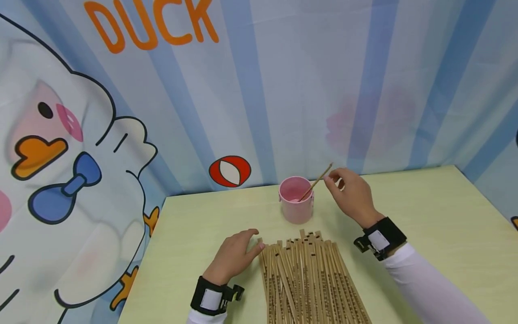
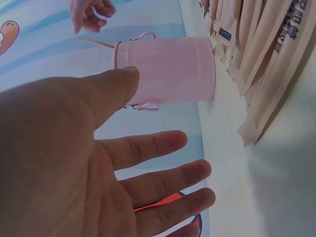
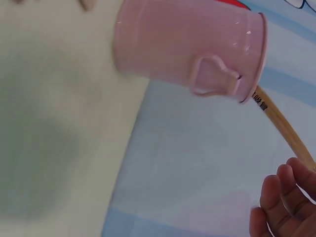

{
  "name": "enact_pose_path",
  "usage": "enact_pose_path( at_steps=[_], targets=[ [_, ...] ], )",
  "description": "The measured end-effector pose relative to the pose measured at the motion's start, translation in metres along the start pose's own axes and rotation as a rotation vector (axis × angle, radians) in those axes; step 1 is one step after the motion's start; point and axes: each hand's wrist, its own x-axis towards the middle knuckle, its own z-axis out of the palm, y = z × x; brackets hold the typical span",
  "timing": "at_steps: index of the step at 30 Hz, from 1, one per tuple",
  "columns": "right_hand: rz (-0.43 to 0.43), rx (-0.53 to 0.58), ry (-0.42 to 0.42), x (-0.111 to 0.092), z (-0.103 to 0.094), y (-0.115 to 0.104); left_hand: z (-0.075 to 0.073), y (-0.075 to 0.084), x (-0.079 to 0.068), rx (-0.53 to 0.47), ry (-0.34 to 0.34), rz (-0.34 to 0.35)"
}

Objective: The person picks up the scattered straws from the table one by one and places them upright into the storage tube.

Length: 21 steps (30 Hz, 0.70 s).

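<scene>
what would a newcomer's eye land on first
Probably the big cartoon duck filling the left of the backdrop, with orange lettering at the top. Then the pink bucket near the back of the table, one stick leaning in it, and the pile of printed sticks in front.

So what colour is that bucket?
The bucket is pink inside and out, best seen in the head view.

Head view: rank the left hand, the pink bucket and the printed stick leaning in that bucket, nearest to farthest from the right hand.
1. Printed stick: just left, its upper end beside the right hand.
2. Pink bucket: farther left.
3. Left hand: farthest left, lower in view.
</scene>
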Motion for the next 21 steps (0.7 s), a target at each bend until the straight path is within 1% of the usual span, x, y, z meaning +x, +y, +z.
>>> enact_pose_path(
  at_steps=[9,13,17,21],
  targets=[
    [0.152,-0.005,-0.02,-0.041,-0.01,0.037,0.003,0.002,0.001,0.005,0.001,-0.007],
    [0.212,-0.005,-0.049,-0.063,-0.015,0.05,0.004,0.002,0.001,0.008,0.008,-0.019],
    [0.24,-0.023,-0.103,-0.079,-0.017,0.058,0.004,0.002,0.0,0.024,0.047,-0.036],
    [0.247,-0.023,-0.129,-0.086,-0.019,0.06,0.007,0.001,0.001,0.06,0.073,-0.036]
  ],
)
